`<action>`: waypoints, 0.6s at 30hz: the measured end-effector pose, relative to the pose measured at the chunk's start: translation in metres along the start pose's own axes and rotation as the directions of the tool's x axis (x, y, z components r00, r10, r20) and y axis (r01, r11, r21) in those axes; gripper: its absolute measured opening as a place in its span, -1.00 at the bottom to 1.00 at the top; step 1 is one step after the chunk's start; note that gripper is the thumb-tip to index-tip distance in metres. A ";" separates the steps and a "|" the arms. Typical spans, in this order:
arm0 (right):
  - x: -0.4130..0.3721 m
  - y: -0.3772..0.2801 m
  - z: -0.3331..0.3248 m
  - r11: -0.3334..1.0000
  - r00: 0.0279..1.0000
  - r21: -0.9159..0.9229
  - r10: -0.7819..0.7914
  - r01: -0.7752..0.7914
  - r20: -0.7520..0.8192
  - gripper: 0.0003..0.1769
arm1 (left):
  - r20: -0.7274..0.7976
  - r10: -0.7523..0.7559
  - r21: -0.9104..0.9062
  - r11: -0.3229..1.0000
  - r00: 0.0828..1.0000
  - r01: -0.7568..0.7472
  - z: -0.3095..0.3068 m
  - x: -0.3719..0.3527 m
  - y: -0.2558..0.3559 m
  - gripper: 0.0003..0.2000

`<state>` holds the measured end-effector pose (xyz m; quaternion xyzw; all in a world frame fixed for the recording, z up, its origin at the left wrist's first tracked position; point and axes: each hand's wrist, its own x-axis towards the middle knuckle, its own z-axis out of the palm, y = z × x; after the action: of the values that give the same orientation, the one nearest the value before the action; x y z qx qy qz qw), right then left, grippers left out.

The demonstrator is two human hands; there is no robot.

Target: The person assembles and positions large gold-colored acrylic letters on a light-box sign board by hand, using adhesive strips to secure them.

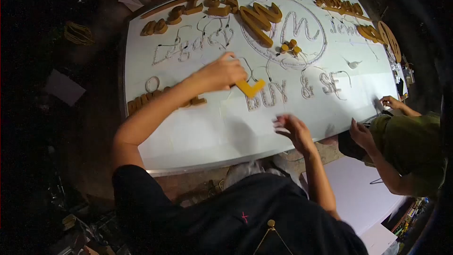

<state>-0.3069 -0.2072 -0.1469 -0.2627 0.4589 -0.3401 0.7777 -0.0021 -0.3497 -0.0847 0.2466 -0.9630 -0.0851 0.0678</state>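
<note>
My left hand point(222, 73) is closed on a yellow L-shaped letter point(251, 88), held just above the white table point(198, 134). Under and beside that piece are the wired outline letters "BUY" point(268, 96). My right hand point(295, 131) hovers over the table's near edge, empty, with its fingers apart and slightly blurred. To the left, partly behind my left forearm, lie more yellow-brown letters point(138, 105).
Wired "& SE" letters point(330, 82) lie right of "BUY". A large yellow-brown M point(261, 21) overlaps a wired circle point(325, 42), near small yellow round pieces point(290, 47). Another person's hands point(362, 134) are at the right edge. More letters point(188, 8) line the far side.
</note>
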 end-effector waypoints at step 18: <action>-0.055 -0.028 0.023 0.977 0.872 0.133 0.083 -0.166 0.482 -0.55 | -0.129 -0.867 -0.884 0.321 0.481 0.341 0.023 0.003 0.200 -0.45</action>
<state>-0.3135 -0.1797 -0.0873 -0.2403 0.2401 -0.2525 0.9060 -0.1017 -0.1755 -0.0673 0.5706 -0.5661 -0.4199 0.4214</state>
